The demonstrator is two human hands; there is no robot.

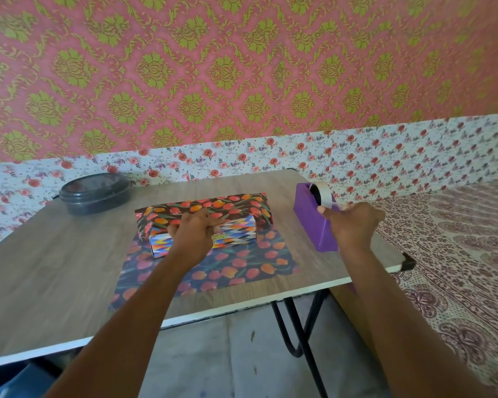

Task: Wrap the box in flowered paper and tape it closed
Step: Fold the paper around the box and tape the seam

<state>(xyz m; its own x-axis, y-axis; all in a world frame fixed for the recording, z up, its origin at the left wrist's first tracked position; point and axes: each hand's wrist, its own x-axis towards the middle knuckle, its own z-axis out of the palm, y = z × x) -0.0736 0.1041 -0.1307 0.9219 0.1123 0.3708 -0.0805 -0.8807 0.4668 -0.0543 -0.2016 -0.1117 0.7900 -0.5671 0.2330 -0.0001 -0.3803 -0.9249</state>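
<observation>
I see yellow-green lettering on the front of the box (236, 235), but the left hand (196, 231) covers most of it and I cannot read it; that hand lies flat, fingers nearly straight, pressing a folded flap of glossy flowered paper (213, 271) onto the box top; the right hand (352, 225) pinches the end of pale tape (325, 193) from the purple plastic dispenser (312, 222); the zigzag-printed box sits on the paper, mid-table (55, 254); a dark, round, lidded container (95, 193) stands far left.

Glossy paper (213, 271); wood-grain table (55, 254) (matt).
</observation>
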